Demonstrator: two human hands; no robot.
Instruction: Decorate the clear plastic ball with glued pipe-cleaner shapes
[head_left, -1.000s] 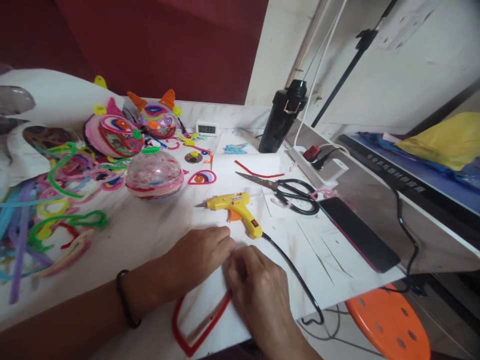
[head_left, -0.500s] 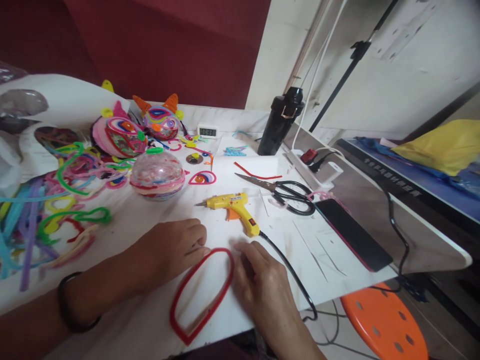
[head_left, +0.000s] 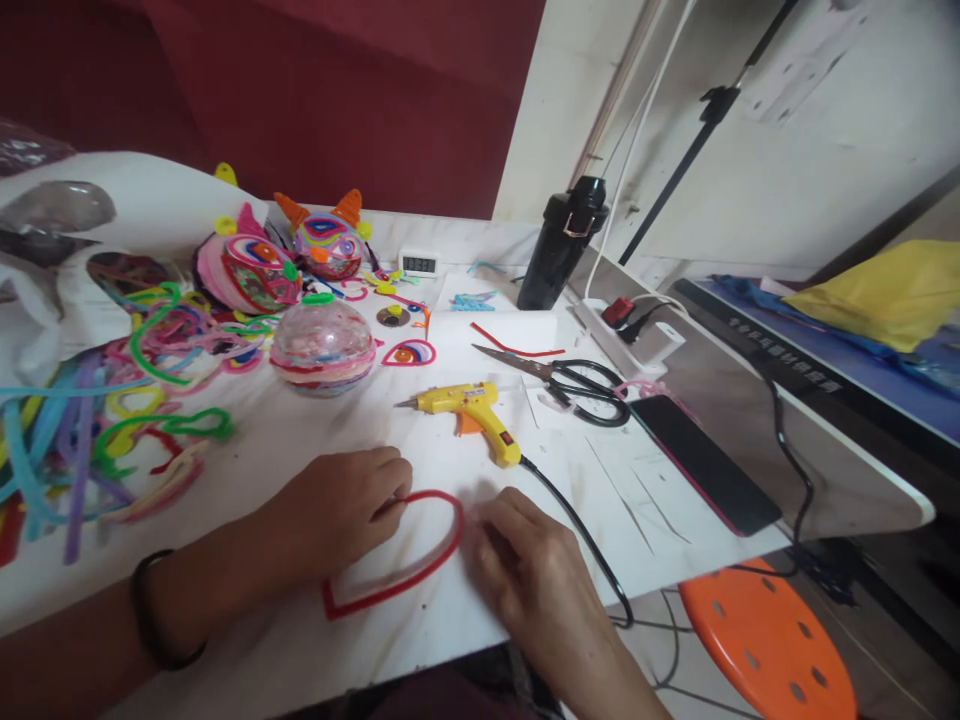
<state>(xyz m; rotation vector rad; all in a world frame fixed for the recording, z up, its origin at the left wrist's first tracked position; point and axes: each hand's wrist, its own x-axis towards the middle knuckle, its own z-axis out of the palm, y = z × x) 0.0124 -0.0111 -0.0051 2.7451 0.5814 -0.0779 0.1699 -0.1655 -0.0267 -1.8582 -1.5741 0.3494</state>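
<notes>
A red pipe cleaner [head_left: 420, 577], bent into a pointed loop, lies near the table's front edge. My left hand [head_left: 360, 500] is closed on its upper left side, thumb and forefinger pinched together, and partly covers the loop. My right hand [head_left: 517, 550] rests just right of the rounded end, fingers curled; whether it touches the loop I cannot tell. Beyond both hands is a yellow glue gun [head_left: 469, 410], its nozzle to the left. A clear ball with pink bands [head_left: 322, 345] and a flat eye-shaped piece [head_left: 409, 353] sit farther back.
Black scissors [head_left: 562, 383] and a phone [head_left: 705, 465] lie to the right. Loose coloured pipe cleaners [head_left: 82, 440] spread over the left side. Behind stand two decorated balls [head_left: 247, 272] [head_left: 328, 243], a small clock [head_left: 418, 263] and a black bottle [head_left: 562, 245].
The red loop has turned, its pointed end swinging left and up. My left hand has shifted slightly and now covers more of it; my right hand has barely moved.
</notes>
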